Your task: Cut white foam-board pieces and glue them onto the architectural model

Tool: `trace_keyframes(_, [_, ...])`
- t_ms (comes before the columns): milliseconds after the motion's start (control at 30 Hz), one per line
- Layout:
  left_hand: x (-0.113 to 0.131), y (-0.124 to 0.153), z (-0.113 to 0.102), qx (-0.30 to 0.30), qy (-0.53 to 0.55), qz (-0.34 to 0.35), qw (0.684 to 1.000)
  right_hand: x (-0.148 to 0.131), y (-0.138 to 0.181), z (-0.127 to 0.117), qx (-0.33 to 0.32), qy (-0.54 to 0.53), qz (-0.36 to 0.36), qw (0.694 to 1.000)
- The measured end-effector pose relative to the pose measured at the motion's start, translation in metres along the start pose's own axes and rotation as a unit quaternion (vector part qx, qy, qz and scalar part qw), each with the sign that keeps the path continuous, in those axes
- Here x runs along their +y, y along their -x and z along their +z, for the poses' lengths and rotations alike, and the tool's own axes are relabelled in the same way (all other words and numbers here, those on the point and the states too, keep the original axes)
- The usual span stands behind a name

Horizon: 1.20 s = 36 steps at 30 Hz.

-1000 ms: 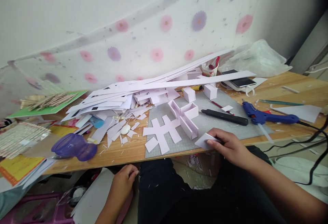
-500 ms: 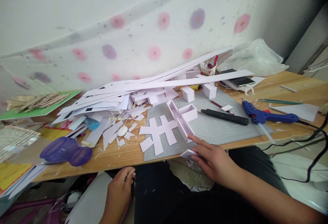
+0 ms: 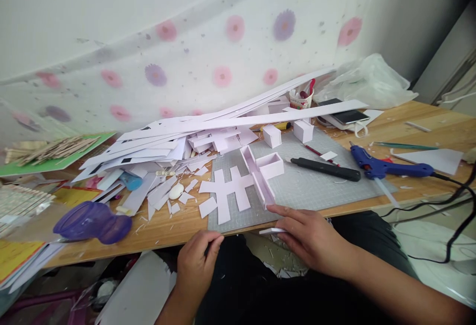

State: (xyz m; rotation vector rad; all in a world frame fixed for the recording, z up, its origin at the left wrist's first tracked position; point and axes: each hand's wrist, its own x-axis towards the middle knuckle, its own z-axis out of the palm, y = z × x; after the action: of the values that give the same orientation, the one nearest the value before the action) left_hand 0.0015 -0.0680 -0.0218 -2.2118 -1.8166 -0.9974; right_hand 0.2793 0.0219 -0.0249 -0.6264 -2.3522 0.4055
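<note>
White card channel (image 3: 263,189), the one nearest the person, had just swung left. A second earlier it sat offset from the rear channel (image 3: 248,156); now the two read as one straight run, open box (image 3: 272,166) branching right. My read: alignment better, joint unproven. Couldn't tell if anything was glued. All three sat on the grey cutting mat (image 3: 305,196).

Right hand (image 3: 310,238): index fingertip at the channel's near end, thumb and other fingers pinching a small white piece (image 3: 268,231), nearly edge-on to the camera, just off the table's near side. Left hand (image 3: 199,253) had come up to the table edge, loosely curled; nothing showed in it, inside of the fist hidden.

Obstacles: branched cutout (image 3: 222,191) lay flat just left of the channel, one arm against it or nearly, couldn't tell which. Little slack that way. Black-handled tool (image 3: 327,168) lay right of the box, tip toward it. Blue glue gun (image 3: 397,170) at the mat's right edge, long strips (image 3: 260,117) across the back, scraps (image 3: 162,189) crowding the left.
</note>
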Motion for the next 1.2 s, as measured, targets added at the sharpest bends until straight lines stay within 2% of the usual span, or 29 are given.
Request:
trace_keyframes(100, [0.017,-0.027,0.011,0.016,0.031,0.051,0.998,0.006,0.002,-0.006,0.043,-0.026,-0.024,0.998])
trace_keyframes(167, [0.027,-0.048,0.02,0.014,0.033,0.085,0.996,0.011,0.002,-0.01,0.057,-0.034,-0.015,0.998])
trace_keyframes(333, [0.036,-0.085,0.045,-0.111,0.013,0.107,0.988,0.026,0.002,-0.015,0.027,-0.027,0.028,0.999])
trace_keyframes(433, [0.03,-0.086,0.057,-0.128,0.031,0.102,0.986,0.032,0.005,-0.015,0.003,-0.024,0.029,0.999])
trace_keyframes(633, [0.021,-0.075,0.074,-0.055,0.087,0.093,0.99,0.037,0.005,-0.012,0.023,-0.036,0.039,0.998])
trace_keyframes(967, [0.024,-0.077,0.076,-0.034,0.109,0.091,0.989,0.03,-0.013,-0.012,0.07,-0.052,-0.013,0.996])
trace_keyframes(1200, [0.022,-0.076,0.078,-0.031,0.115,0.091,0.989,0.032,-0.024,-0.01,0.068,0.032,-0.025,0.997])
